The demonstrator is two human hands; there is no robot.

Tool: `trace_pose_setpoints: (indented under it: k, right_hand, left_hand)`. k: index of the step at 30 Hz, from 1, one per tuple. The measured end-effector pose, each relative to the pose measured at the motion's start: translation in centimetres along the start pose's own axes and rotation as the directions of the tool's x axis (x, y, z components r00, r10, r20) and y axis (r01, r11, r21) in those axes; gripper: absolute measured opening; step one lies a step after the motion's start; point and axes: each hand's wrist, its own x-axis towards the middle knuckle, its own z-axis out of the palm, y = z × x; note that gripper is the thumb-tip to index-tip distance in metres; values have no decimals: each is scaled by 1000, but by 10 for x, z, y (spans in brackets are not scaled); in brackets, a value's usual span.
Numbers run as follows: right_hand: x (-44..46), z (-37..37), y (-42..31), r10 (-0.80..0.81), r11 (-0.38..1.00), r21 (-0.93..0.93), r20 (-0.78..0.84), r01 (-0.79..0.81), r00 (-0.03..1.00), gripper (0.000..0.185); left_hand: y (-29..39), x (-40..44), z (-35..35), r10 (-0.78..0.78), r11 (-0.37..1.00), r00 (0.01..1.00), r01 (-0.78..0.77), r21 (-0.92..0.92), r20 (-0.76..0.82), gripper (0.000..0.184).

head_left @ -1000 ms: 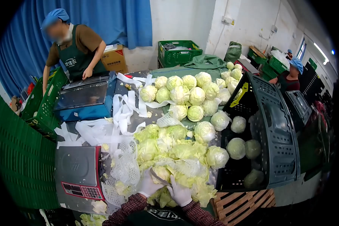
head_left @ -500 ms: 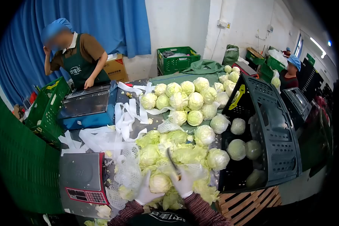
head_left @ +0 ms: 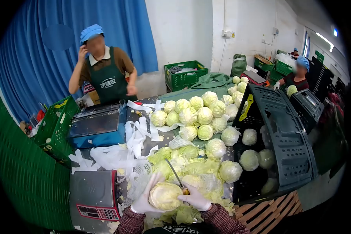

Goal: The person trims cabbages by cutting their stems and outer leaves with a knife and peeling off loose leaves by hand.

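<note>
A pale green cabbage point(head_left: 165, 196) rests in my gloved left hand point(head_left: 144, 197), whose fingers curve around its left side. My gloved right hand point(head_left: 197, 198) grips a knife point(head_left: 173, 171) by its short wooden handle, the dark curved blade pointing up and away. The right fingers are against the cabbage's right side. Loose cabbage leaves point(head_left: 187, 154) and white foam netting point(head_left: 139, 175) lie around and beyond my hands. Beyond them is a pile of trimmed cabbages point(head_left: 204, 115). A wrapped cabbage point(head_left: 230, 171) sits to the right, beside the crate.
A dark crate point(head_left: 286, 136) on its side holds several wrapped cabbages. At left are a scale point(head_left: 93, 191) with a red edge and a blue wrapping machine point(head_left: 97, 130). A co-worker point(head_left: 107, 74) in a green apron stands behind the machine; another person point(head_left: 298, 76) is far right.
The cabbage in my left hand is lifted and turned, showing larger. The knife has moved slightly left and down with my right hand. The co-worker at left has straightened up and moved right.
</note>
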Motion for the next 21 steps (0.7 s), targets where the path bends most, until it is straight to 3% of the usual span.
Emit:
trace_pose_setpoints:
  k: [2,3,4,5,6,7,8,9,10,12,13,16,17,18,19,20,21]
  right_hand:
    - [2,5,3,96,964,235,112,-121,989,64]
    - [1,8,12,-85,973,217,-2,84,996,65]
    - [0,11,18,-256,946,175,-111,272,960,66]
    - [-4,20,8,-335,914,176,-178,365,925,61]
    - [-3,18,6,-342,911,178,-178,372,923,61]
    - [-4,13,6,-468,881,-169,-170,443,867,57]
    - [-8,12,7,-572,744,-487,-109,458,813,53]
    - [-11,10,9,-450,848,-381,-151,368,880,45]
    - [-13,5,4,-450,848,-381,-151,368,880,45]
    - [-21,-8,-14,-73,973,-232,-305,0,950,38]
    - [-16,-21,-14,-73,973,-232,-305,0,950,38]
    - [-5,-43,-7,-198,928,-372,-408,36,891,40]
    - [-7,-43,-5,-380,714,-699,-326,50,866,44]
    - [-7,-42,-4,-517,390,-920,-181,42,837,48]
    - [-8,-42,-3,-477,408,-913,-188,27,859,50]
    - [-9,-39,-6,-481,398,-917,-174,37,859,50]
    - [-17,-29,-7,-529,465,-880,-187,98,827,46]
  left_hand:
    - [6,7,-3,197,980,967,-193,44,-161,132]
    - [-9,1,-8,146,989,960,-135,64,-239,120]
    - [-15,-6,-1,146,989,960,-135,63,-239,120]
    - [-15,-5,7,-43,976,975,-6,-220,-217,112]
    - [-19,-9,16,-233,862,961,134,-489,-147,106]
    - [-32,-14,18,-233,862,961,134,-489,-147,106]
    - [-47,-23,18,-281,820,941,133,-557,-189,102]
    - [-61,-26,15,-323,774,920,121,-622,-223,99]
    - [-65,-23,12,-323,774,920,121,-622,-223,99]
    - [-70,-27,6,-340,742,925,151,-653,-172,93]
    - [-69,-28,1,-340,742,925,151,-653,-172,93]
    - [-59,-29,-6,-283,796,953,169,-581,-109,90]
    - [-49,-27,-4,-224,854,967,132,-504,-126,90]
    - [-41,-24,-3,-162,902,978,91,-422,-135,90]
    - [-36,-23,-4,-162,902,978,91,-422,-135,90]
    - [-33,-21,-8,-117,985,974,90,-144,-196,92]
    - [-30,-22,-8,-72,984,967,109,141,-246,93]
